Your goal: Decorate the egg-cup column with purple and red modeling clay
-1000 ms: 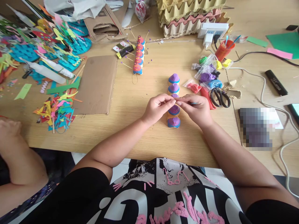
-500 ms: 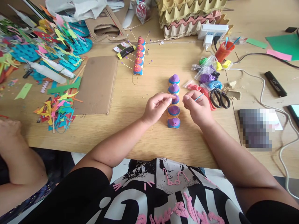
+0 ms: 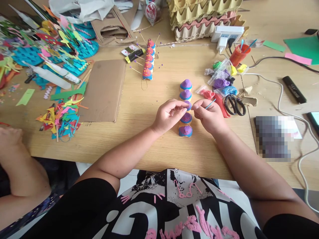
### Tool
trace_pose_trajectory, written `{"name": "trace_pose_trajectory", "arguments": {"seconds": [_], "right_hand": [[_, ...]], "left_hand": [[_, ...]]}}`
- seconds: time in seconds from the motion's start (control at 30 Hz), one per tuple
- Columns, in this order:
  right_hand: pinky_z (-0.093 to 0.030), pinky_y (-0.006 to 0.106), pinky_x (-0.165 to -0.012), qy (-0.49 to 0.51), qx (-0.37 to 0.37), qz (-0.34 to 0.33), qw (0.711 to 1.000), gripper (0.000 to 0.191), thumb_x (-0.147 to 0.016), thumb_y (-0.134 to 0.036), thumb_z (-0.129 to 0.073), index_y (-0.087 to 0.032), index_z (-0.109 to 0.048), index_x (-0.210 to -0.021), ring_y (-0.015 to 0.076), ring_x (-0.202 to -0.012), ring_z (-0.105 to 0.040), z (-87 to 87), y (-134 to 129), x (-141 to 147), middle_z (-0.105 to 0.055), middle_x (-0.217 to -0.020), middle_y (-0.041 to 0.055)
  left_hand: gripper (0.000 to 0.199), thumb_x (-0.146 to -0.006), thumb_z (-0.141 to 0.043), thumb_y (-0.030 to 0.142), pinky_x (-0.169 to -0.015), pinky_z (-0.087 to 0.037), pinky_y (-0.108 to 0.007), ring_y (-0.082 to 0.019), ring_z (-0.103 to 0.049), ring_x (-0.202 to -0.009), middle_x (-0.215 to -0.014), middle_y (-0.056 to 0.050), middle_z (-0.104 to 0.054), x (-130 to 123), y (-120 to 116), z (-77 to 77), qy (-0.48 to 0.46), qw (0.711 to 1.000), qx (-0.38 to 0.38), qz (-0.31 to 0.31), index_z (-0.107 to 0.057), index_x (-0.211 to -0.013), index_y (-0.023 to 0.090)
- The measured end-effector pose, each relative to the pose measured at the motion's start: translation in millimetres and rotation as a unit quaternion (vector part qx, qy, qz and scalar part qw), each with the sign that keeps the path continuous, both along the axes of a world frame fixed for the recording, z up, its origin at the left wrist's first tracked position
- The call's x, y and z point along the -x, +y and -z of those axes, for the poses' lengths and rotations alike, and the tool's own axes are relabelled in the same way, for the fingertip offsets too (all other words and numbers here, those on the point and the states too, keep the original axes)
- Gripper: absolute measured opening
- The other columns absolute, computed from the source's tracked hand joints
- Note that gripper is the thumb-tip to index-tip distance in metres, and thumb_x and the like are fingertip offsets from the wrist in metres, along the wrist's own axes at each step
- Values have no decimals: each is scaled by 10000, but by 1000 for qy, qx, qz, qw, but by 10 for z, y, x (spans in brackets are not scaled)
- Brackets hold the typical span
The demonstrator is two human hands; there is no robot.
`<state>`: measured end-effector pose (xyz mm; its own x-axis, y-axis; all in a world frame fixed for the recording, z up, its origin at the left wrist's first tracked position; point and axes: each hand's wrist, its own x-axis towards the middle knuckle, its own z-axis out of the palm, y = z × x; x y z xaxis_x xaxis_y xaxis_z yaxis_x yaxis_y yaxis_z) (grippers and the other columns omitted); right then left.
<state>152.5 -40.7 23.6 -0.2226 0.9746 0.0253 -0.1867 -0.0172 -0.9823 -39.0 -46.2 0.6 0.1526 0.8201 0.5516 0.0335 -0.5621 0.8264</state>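
A column of several egg-carton cups (image 3: 185, 130), coated purple on top with blue lower bands, stands on the wooden table. Over the middle cup, my left hand (image 3: 169, 116) pinches its thumb and index fingertips together; whatever they hold is too small to name. Just right of the column, my right hand (image 3: 209, 114) is closed on a thin blue stick tool (image 3: 210, 104) that pokes out above the fingers. The fingertips of both hands nearly meet, partly hiding the middle cups.
Red-and-blue carton caterpillar (image 3: 149, 59) with pins stands farther back. Cardboard (image 3: 104, 89) and paper scraps (image 3: 63, 116) lie left. Right are clay bags (image 3: 220, 83), black scissors (image 3: 234, 105), an orange cup (image 3: 239, 55) and cables. Another person's arm (image 3: 20, 166) rests at far left.
My right hand has moved slightly left, closer to my left hand, carrying the blue tool. My left hand has shifted very slightly right.
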Motion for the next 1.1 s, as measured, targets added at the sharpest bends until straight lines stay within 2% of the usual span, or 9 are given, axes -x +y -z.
{"name": "trace_pose_trajectory", "arguments": {"seconds": [0.13, 0.3, 0.6, 0.77, 1.1], "right_hand": [[-266, 257, -517, -6, -11, 6, 1000, 503, -718, -630, -916, -191, -673, -691, 66, -528, -346, -8, -9, 21, -463, -540, -65], [-322, 253, -542, -3, -5, 2, 1000, 482, -659, -599, -960, -191, -725, -760, 70, -562, -406, -53, -28, 51, -561, -612, -50], [-311, 252, -534, -8, 0, -2, 1000, 451, -691, -581, -950, -186, -744, -764, 67, -551, -392, -46, -32, 52, -517, -575, -63], [-350, 255, -547, -4, 3, -13, 1000, 471, -666, -593, -958, -186, -735, -746, 67, -550, -408, -60, -45, 69, -513, -565, -68], [-346, 243, -530, 15, 24, -25, 999, 484, -652, -578, -975, -187, -703, -738, 64, -558, -443, -63, -42, 63, -596, -615, -50]], "left_hand": [[118, -990, -749, 296, -761, -581, -232, -100, -720, -861, -1005, -37, -798, 2, 9, 5, 10, 1000, -27, 1, -779, -1069, 212], [120, -980, -763, 293, -752, -580, -230, -92, -692, -829, -1007, -32, -789, -1, 10, 0, 9, 999, -40, -6, -778, -1073, 219], [174, -980, -768, 383, -740, -575, -235, -98, -694, -813, -953, -29, -777, -16, 17, 6, 9, 1000, -15, -18, -780, -1011, 212], [199, -971, -775, 409, -739, -571, -231, -102, -700, -819, -935, -27, -773, -12, 18, -7, 11, 1000, 4, -16, -779, -983, 211], [144, -983, -767, 359, -751, -583, -225, -98, -717, -836, -945, -22, -776, -22, 16, 2, -4, 1000, 0, -13, -775, -1002, 216]]}}
